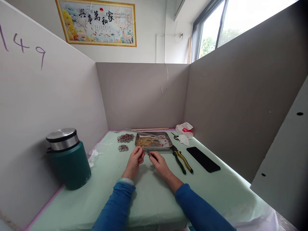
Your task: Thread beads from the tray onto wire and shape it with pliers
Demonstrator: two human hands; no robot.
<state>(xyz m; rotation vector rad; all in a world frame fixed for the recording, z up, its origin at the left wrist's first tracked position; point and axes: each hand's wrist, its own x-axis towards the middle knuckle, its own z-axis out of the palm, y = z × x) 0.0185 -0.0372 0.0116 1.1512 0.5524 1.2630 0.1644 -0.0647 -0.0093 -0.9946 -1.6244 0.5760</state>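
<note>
My left hand (136,160) is closed in a pinch just in front of the tray. Whatever its fingertips hold is too small to make out. In my right hand (158,163) is a slim, pointed metal tool (147,151), its tip reaching to the left fingertips; the grip hides most of it. Past both hands lies a shallow metal tray (154,149) with gold-coloured bits and small red and clear pieces. Left of it are a larger pile (125,138) and a smaller pile (123,148) of red-beaded wire pieces.
Yellow-and-black pliers (181,159) and a black phone-like slab (203,159) lie to the right. Scissors (175,136), a crumpled tissue (184,140) and a tissue pack (184,129) are behind them. A green flask (69,163) stands at left. Partitions (144,96) enclose the cloth-covered table (106,192).
</note>
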